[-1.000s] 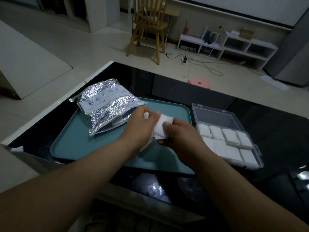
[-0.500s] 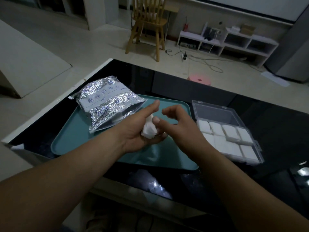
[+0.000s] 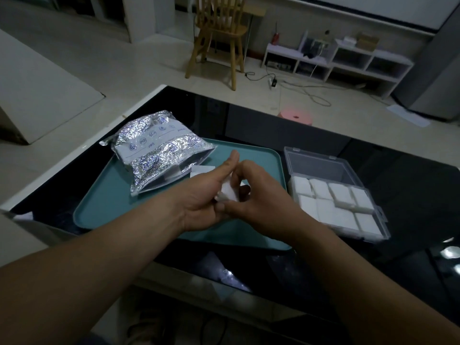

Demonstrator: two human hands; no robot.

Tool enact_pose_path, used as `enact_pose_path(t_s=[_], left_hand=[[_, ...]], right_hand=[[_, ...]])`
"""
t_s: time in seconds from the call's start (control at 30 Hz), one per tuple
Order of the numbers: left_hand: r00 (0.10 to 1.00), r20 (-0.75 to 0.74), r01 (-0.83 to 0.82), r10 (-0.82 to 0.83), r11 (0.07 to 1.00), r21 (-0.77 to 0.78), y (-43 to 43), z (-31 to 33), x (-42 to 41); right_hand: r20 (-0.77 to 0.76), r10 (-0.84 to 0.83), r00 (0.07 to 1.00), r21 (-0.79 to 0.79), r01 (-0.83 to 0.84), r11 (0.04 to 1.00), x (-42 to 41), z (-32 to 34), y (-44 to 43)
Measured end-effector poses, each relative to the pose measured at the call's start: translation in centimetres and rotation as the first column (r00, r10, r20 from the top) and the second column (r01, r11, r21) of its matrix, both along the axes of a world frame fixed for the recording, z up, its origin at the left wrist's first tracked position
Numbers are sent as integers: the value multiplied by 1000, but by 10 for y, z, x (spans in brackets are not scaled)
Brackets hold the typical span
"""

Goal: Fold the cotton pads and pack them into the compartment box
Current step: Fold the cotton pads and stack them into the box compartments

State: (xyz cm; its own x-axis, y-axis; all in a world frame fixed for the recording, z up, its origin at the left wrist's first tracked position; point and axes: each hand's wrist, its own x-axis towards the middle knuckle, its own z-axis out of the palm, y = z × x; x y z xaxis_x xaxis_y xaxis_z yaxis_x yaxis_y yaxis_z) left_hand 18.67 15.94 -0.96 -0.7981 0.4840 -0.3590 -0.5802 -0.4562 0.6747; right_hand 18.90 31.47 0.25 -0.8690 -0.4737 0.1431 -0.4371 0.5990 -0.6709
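A small folded white cotton pad (image 3: 228,193) sits between my two hands above the teal tray (image 3: 109,202). My left hand (image 3: 202,195) cradles it, thumb stretched up and forward. My right hand (image 3: 258,195) pinches the pad from the right with curled fingers. The clear compartment box (image 3: 323,165) stands open to the right of the tray, its cells filled with folded white pads (image 3: 341,195). A silver foil pad bag (image 3: 159,150) lies on the tray's far left, and flat pads (image 3: 202,170) poke out of its mouth.
The tray and box rest on a glossy black table (image 3: 398,175) with a white edge at the left. Beyond the table are a wooden chair (image 3: 219,33), a pink stool (image 3: 296,115), a low white shelf (image 3: 348,61) and cables on the floor.
The pad went from a flat square held between both hands to a smaller folded wad. Both hands stayed over the tray, pressed close together.
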Motion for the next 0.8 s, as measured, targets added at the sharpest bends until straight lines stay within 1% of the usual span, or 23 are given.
enact_pose_path(t_s=[0.03,0.1,0.13,0.17,0.2,0.23,0.27,0.3,0.37,0.43,0.53,0.57,0.63,0.73,0.8], left_hand=[[1000,-3,-8,8,1000,1,-1,1,0],[992,19,-126,125,992,12,-5,1,-5],[973,48,-229,227,973,29,-10,1,-10],[946,77,-317,314,948,38,-15,4,-13],[925,83,-375,371,927,29,-21,7,-17],[906,78,-418,416,908,13,-28,9,-20],[894,63,-445,445,895,-2,-34,11,-21],[882,58,-468,468,883,-15,-38,12,-23],[874,51,-481,483,876,-45,-40,14,-23],[876,24,-476,481,873,-104,-37,14,-23],[882,8,-464,471,871,-161,-34,14,-24],[881,7,-465,472,870,-164,-34,15,-24],[877,4,-473,481,864,-174,-37,15,-23],[880,-31,-468,474,857,-217,-39,14,-23],[895,-72,-442,441,850,-288,-36,9,-22]], right_hand=[[12,2,1000,-8,-1,1000,-1,0,0],[93,-8,996,-94,17,995,-3,6,1],[121,-59,991,-140,76,987,-6,10,2],[130,-145,981,-176,167,970,-11,13,3],[115,-248,962,-174,265,948,-18,14,6],[90,-339,937,-124,348,929,-25,14,9],[59,-392,918,-24,394,919,-32,10,12],[45,-406,913,85,402,912,-39,4,13],[81,-390,917,265,357,896,-44,-12,8],[107,-372,922,363,312,878,-40,-26,-3],[-35,-339,940,460,316,830,-36,-36,-14],[-79,-314,946,481,313,819,-37,-37,-15],[-99,-293,951,490,303,818,-37,-36,-16],[-94,-291,952,472,300,829,-34,-35,-15],[-48,-324,945,423,313,850,-32,-34,-12]])
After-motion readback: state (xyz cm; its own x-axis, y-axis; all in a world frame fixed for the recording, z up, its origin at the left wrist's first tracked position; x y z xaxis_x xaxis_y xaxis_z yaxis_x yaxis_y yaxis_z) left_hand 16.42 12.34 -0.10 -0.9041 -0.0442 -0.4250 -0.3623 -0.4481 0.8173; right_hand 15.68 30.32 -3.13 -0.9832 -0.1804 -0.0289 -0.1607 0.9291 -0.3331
